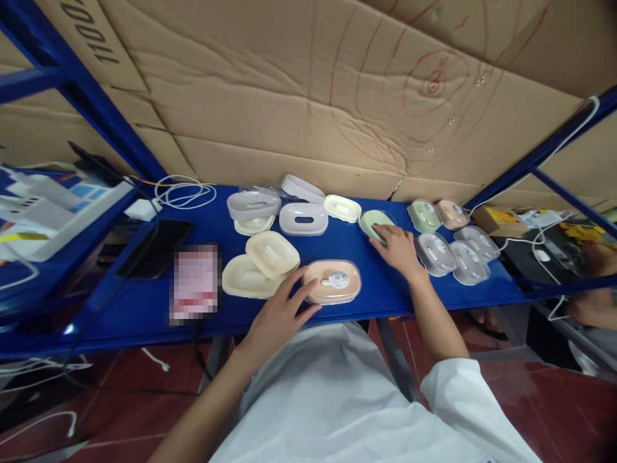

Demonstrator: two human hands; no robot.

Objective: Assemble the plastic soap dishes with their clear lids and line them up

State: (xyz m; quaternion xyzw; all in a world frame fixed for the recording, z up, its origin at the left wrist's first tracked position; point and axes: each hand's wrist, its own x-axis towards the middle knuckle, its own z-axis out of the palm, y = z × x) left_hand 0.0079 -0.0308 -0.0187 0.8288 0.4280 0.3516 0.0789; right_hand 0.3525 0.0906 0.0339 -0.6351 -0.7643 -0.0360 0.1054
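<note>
A peach oval case under a clear lid with a round label stands near the table's front edge. My left hand is at its left end, fingers apart, fingertips against the lid and side. Farther back on the right, my right hand reaches over a pale green oval case, its stretched fingers touching the near right part. Those fingers partly cover the green case. Cream oval trays overlap just left of my left hand. A grey oval piece with a slot lies behind the peach case.
At the right stand several lidded cases: a green one, a peach one and grey ones. A cream tray lies at the back. Leftward are a blurred pink item, a black phone and a coiled white cable. Cardboard walls the back.
</note>
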